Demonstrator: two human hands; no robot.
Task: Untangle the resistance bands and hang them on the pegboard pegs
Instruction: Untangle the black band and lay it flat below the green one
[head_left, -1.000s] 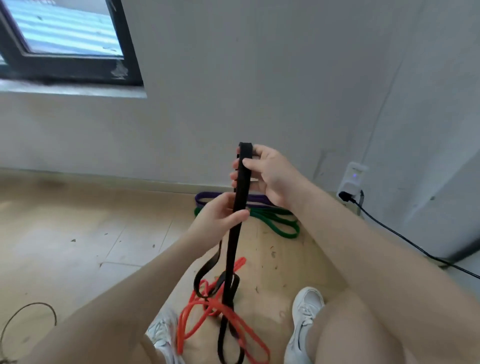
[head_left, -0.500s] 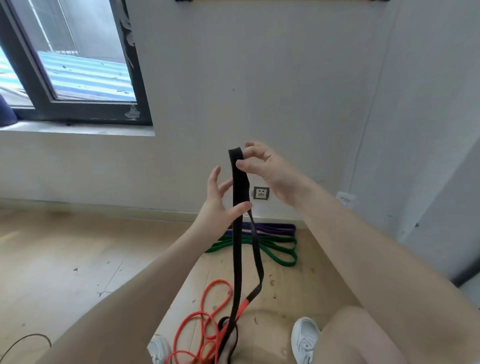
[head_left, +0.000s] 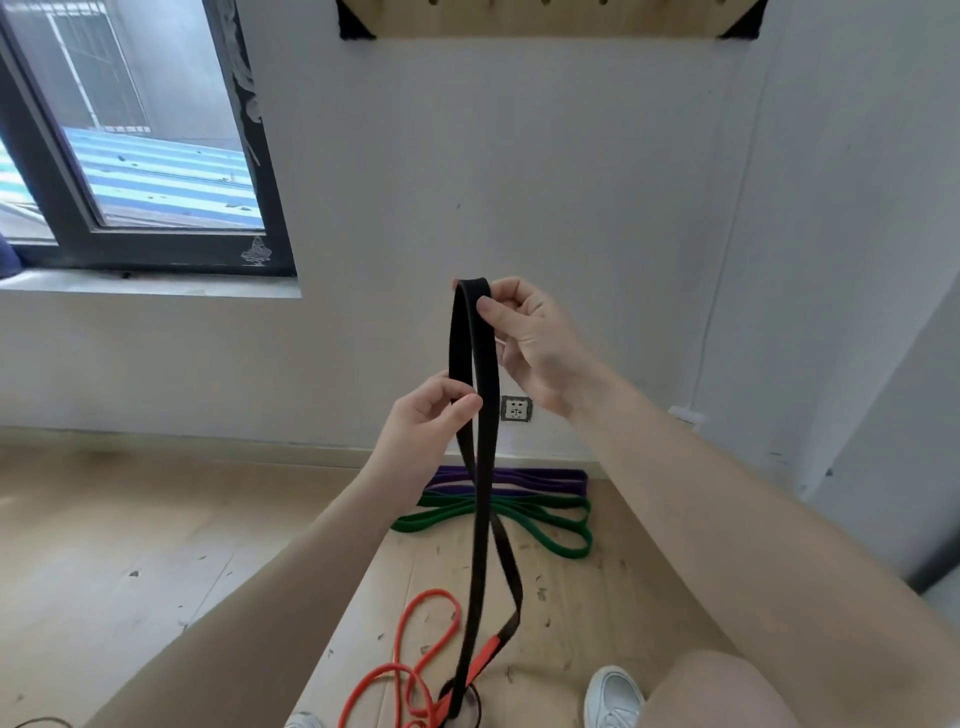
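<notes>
Our right hand (head_left: 535, 343) pinches the top fold of the black band (head_left: 480, 467) while our left hand (head_left: 428, 421) pinches one strand lower, its tail hanging into the orange band (head_left: 415, 670) on the floor (head_left: 156, 545).

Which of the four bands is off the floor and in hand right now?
The black band: right hand pinches its top fold, left hand grips one strand. Orange, green and purple bands lie on the floor.

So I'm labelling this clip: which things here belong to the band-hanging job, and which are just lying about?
Job:
black band, pinched in left hand and right hand
orange band
green band
purple band
pegboard

Lying about:
wall socket
window
white shoe
</notes>
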